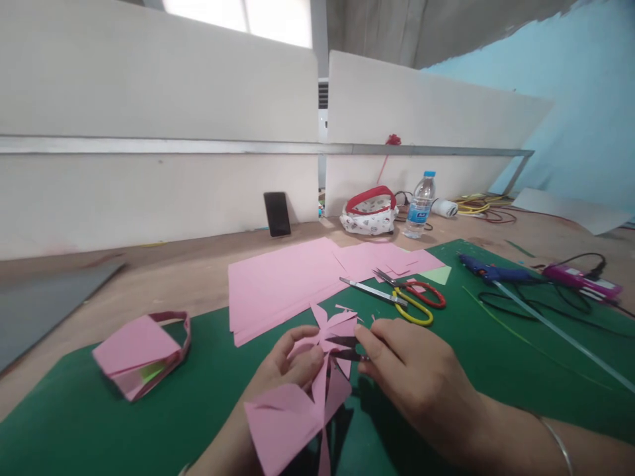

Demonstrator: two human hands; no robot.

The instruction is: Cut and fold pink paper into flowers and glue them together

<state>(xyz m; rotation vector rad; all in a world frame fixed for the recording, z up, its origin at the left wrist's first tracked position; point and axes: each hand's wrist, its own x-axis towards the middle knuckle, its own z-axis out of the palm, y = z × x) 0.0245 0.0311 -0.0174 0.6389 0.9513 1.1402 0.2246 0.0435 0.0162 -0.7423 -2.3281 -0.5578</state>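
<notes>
Cutout (292, 420), pink: where's it?
– In L hand (285, 370), pinched btwn thumb & fingers; lower part hangs below hand.
– R hand (414, 373)?
– Curled round dark-bladed scissors (342, 341), handles mostly hidden; blades apart at the cutout.
– Nearby?
– Red/yellow-handled scissors (399, 295) just beyond R hand, pink sheets (282, 284) beyond L, folded pink piece (136, 350) left of L, green mat (208, 396) under both.

White glare fills a window (238, 14) at the top, its detail lost. Soft, even light covers the room; dark shadows pool on the green mat (208, 387) beneath the pink paper (285, 423) and right hand (414, 377). Wide-angle stretching skews the edges; the bottle label (417, 215) seems too soft to read.
</notes>
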